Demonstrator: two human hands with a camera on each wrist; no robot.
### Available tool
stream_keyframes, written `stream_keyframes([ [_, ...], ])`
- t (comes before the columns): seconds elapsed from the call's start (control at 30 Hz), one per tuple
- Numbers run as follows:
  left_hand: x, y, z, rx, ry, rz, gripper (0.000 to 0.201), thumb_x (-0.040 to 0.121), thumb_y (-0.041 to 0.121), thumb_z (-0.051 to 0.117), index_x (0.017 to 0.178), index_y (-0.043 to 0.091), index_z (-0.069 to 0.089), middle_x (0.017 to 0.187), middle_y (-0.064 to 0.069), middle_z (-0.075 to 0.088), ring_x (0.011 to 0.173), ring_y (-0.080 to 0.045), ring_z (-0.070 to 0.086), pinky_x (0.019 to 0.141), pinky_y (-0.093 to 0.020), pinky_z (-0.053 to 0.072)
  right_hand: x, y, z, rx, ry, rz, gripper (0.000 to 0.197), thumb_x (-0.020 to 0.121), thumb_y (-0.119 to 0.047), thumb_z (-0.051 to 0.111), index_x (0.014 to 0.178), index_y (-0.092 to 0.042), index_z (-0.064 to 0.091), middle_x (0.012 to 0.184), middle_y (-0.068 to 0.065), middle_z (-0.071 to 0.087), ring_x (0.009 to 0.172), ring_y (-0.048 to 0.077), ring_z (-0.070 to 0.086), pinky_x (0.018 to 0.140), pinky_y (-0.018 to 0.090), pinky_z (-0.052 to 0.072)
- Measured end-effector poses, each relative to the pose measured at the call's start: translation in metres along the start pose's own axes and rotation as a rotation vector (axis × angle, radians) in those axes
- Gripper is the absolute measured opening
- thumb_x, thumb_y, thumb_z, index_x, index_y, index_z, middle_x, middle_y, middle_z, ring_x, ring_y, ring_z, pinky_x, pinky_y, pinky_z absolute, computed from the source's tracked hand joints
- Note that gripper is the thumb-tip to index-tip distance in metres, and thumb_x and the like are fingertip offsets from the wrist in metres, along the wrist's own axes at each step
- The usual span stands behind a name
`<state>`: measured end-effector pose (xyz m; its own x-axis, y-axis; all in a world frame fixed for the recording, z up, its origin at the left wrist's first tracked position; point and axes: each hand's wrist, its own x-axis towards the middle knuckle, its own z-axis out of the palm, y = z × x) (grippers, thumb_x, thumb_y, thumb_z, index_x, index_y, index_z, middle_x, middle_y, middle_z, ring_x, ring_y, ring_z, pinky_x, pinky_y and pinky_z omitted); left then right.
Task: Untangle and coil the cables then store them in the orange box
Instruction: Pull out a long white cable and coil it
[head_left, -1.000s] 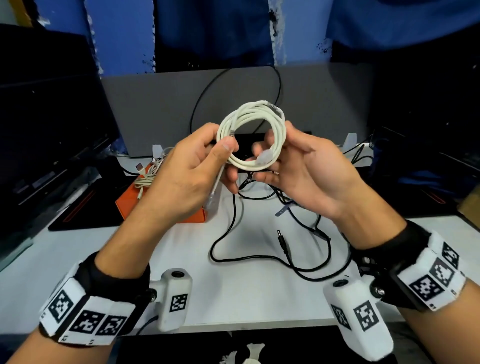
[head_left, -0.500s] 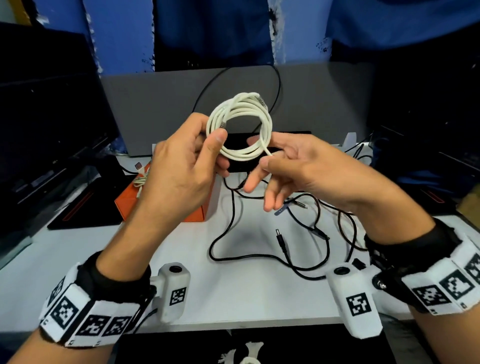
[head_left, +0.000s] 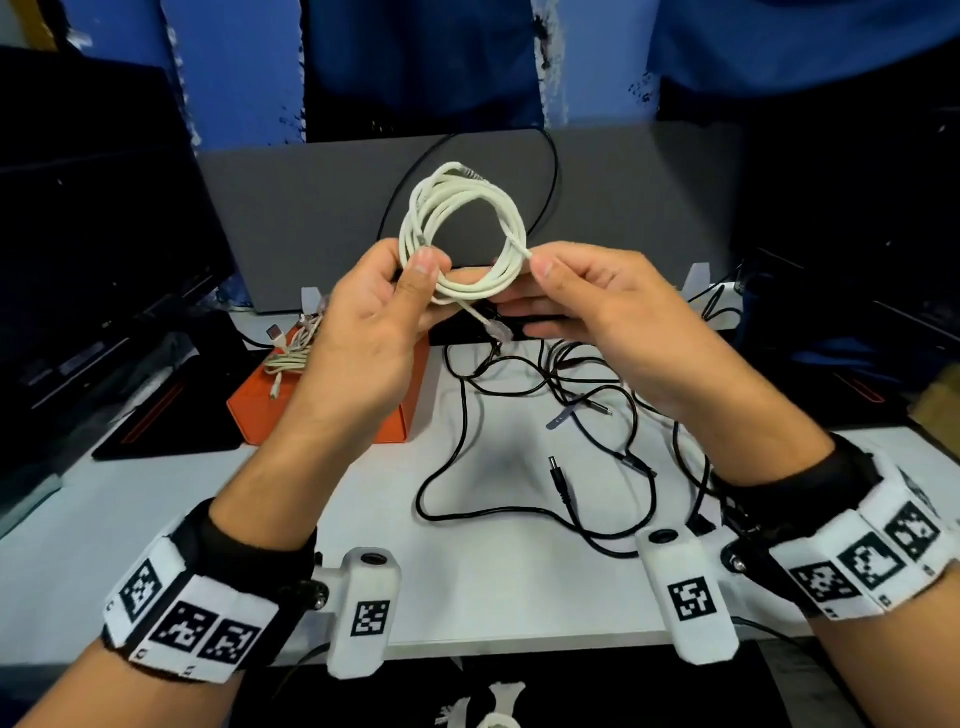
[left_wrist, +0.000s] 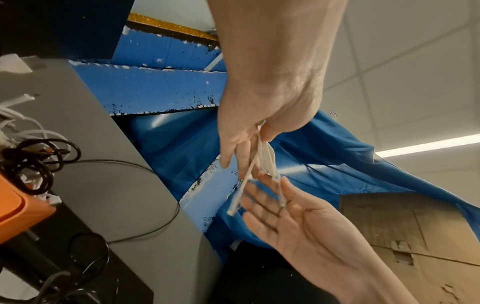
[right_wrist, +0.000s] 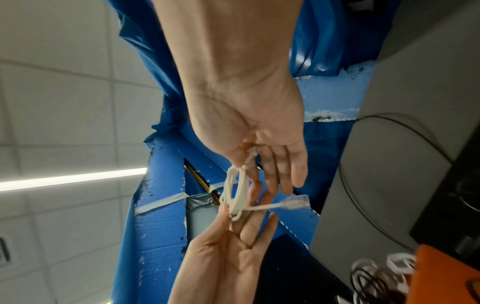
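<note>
I hold a white cable (head_left: 462, 228), wound into a round coil, upright above the table. My left hand (head_left: 421, 280) pinches the coil's lower left between thumb and fingers. My right hand (head_left: 535, 270) pinches a strand on the coil's right side. One clear plug (head_left: 496, 330) hangs loose below the coil. The left wrist view shows the white cable (left_wrist: 262, 152) running out of my left hand (left_wrist: 249, 148). In the right wrist view, my right hand (right_wrist: 249, 162) grips the coil (right_wrist: 236, 189). The orange box (head_left: 249, 410) sits on the table at the left, below my left hand, with bundled white cables (head_left: 296, 348) in it.
Tangled black cables (head_left: 545, 415) with a barrel plug (head_left: 561, 475) lie across the white table (head_left: 493, 587). A grey panel (head_left: 311, 208) stands behind the coil, with a black wire (head_left: 550, 176) looping over it. Dark monitors (head_left: 93, 234) flank the table at left and right.
The coil has turned more face-on and risen slightly. My right hand moved up from under the coil to pinch its right side. A plug end now dangles below.
</note>
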<state>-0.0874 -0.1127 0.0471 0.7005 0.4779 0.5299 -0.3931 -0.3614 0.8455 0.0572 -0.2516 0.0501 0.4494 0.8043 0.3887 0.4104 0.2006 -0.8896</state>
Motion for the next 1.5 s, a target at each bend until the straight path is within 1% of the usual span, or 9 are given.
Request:
stream_keyframes([
  [0.23, 0.009, -0.008, -0.014, -0.036, -0.017, -0.181, 0.023, 0.108, 0.031, 0.046, 0.102, 0.019, 0.064, 0.106, -0.001, 0.077, 0.11, -0.02, 0.071, 0.104, -0.039, 0.049, 0.001, 0.007, 0.014, 0.247, -0.003, 0.166, 0.033, 0.109, -0.039, 0.046, 0.124, -0.019, 0.067, 0.102, 0.013, 0.078, 0.085, 0.028, 0.067, 0.082, 0.037, 0.053],
  [0.37, 0.008, -0.003, -0.016, 0.09, -0.034, -0.21, 0.022, 0.108, 0.029, 0.047, 0.11, 0.013, 0.063, 0.088, -0.001, 0.078, 0.085, -0.022, 0.076, 0.08, -0.033, 0.059, 0.003, 0.014, 0.017, 0.263, 0.02, 0.223, 0.044, 0.107, -0.043, 0.049, 0.127, -0.008, 0.066, 0.09, 0.009, 0.073, 0.074, 0.018, 0.058, 0.07, 0.031, 0.048],
  [0.53, 0.007, -0.002, -0.017, 0.155, -0.073, -0.158, 0.02, 0.106, 0.022, 0.051, 0.112, 0.007, 0.063, 0.074, -0.002, 0.075, 0.071, -0.026, 0.075, 0.064, -0.028, 0.059, 0.002, 0.019, 0.021, 0.36, -0.138, 0.334, 0.068, 0.102, -0.061, 0.041, 0.137, -0.006, 0.059, 0.103, 0.014, 0.068, 0.092, 0.028, 0.061, 0.086, 0.045, 0.049],
  [0.8, 0.008, 0.0, -0.023, 0.195, -0.115, -0.186, 0.027, 0.107, 0.026, 0.05, 0.115, 0.007, 0.068, 0.086, -0.011, 0.077, 0.07, -0.027, 0.073, 0.064, -0.031, 0.058, 0.001, 0.022, 0.023, 0.329, -0.185, 0.297, 0.04, 0.104, -0.042, 0.05, 0.12, -0.01, 0.068, 0.117, 0.025, 0.071, 0.086, 0.033, 0.069, 0.081, 0.044, 0.049],
  [0.93, 0.011, 0.001, -0.031, 0.154, -0.103, -0.224, 0.022, 0.104, 0.016, 0.055, 0.122, 0.008, 0.065, 0.086, -0.012, 0.077, 0.069, -0.026, 0.073, 0.065, -0.029, 0.062, 0.002, 0.021, 0.026, 0.283, -0.157, 0.264, 0.052, 0.099, -0.057, 0.049, 0.116, -0.013, 0.071, 0.107, 0.015, 0.074, 0.093, 0.03, 0.068, 0.085, 0.043, 0.053],
  [1.07, 0.022, 0.002, -0.051, 0.171, -0.028, -0.284, 0.021, 0.103, 0.014, 0.056, 0.121, 0.006, 0.065, 0.088, -0.015, 0.077, 0.071, -0.025, 0.075, 0.065, -0.027, 0.063, 0.015, 0.027, 0.021, -0.244, -0.145, 0.221, 0.049, 0.105, -0.057, 0.041, 0.123, -0.02, 0.068, 0.117, 0.0, 0.074, 0.108, 0.021, 0.069, 0.092, 0.038, 0.054],
  [1.2, 0.042, -0.007, -0.07, 0.25, 0.01, -0.338, 0.018, 0.103, 0.015, 0.058, 0.116, 0.005, 0.066, 0.09, -0.017, 0.076, 0.069, -0.023, 0.075, 0.061, -0.023, 0.06, 0.047, 0.045, 0.034, -1.026, -0.512, 0.095, 0.056, 0.103, -0.054, 0.052, 0.149, -0.023, 0.05, 0.151, 0.002, 0.05, 0.14, 0.025, 0.045, 0.113, 0.042, 0.041],
  [1.37, 0.074, -0.028, -0.076, 0.281, -0.055, -0.399, 0.01, 0.103, 0.016, 0.06, 0.107, 0.009, 0.065, 0.079, -0.011, 0.075, 0.072, -0.024, 0.076, 0.068, -0.028, 0.064, 0.089, 0.094, 0.058, -1.31, -0.816, 0.157, 0.073, 0.102, -0.06, 0.048, 0.164, -0.035, 0.018, 0.174, 0.002, 0.006, 0.158, 0.028, 0.015, 0.126, 0.047, 0.019],
  [1.5, 0.092, -0.047, -0.07, 0.262, -0.127, -0.464, 0.011, 0.103, 0.017, 0.06, 0.106, 0.007, 0.065, 0.081, -0.013, 0.075, 0.074, -0.025, 0.077, 0.068, -0.029, 0.064, 0.099, 0.112, 0.035, -1.338, -0.796, 0.432, 0.074, 0.103, -0.064, 0.038, 0.165, -0.032, 0.013, 0.174, 0.001, 0.005, 0.159, 0.027, 0.012, 0.125, 0.045, 0.018],
])
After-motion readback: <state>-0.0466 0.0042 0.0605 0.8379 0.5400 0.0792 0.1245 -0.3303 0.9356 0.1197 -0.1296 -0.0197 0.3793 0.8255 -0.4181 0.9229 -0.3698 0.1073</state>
